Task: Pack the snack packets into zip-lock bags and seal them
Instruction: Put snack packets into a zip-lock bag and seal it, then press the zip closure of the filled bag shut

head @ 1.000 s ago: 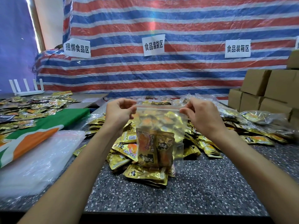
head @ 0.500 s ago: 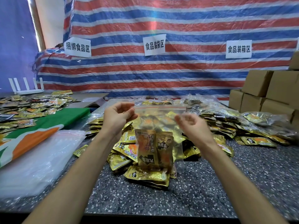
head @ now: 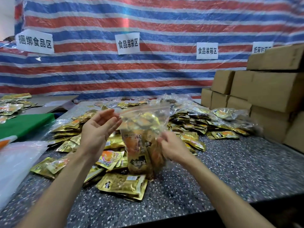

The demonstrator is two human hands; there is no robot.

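Snack packets are seen inside a clear zip-lock bag, which is held upright above a heap of loose gold packets on the speckled tabletop. The bag's right edge is pinched by the curled fingers of the right hand. The left hand is held open, palm up, at the bag's upper left corner; contact there cannot be told. Filled clear bags are piled right of the bag, with cardboard boxes beyond.

clear glossy plastic zip-lock bag; shiny gold foil snack packets (crinkled); speckled stone-look table; matt brown cardboard boxes; woven striped plastic tarp.
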